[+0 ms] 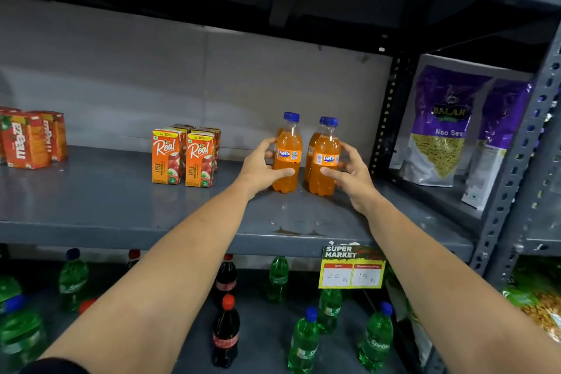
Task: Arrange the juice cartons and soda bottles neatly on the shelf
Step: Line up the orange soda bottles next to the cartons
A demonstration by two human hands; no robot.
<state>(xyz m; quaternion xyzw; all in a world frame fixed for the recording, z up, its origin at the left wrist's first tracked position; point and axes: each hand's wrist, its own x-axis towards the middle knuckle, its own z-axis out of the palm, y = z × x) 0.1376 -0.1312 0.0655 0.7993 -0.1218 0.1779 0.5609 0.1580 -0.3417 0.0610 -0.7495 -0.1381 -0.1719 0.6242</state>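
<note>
Right now both hands are on the orange Fanta bottles at the right end of the grey metal shelf (121, 206). Left hand (261, 168) wraps the left front Fanta bottle (287, 158), thumb across its lower body, grip closed around it. Right hand (352, 173) cups the right front Fanta bottle (324, 161) the same way. Both stand upright, just apart, more bottles behind. Real apple juice cartons (183, 158) sit near on the left, Maaza cartons (30, 140) far left.
</note>
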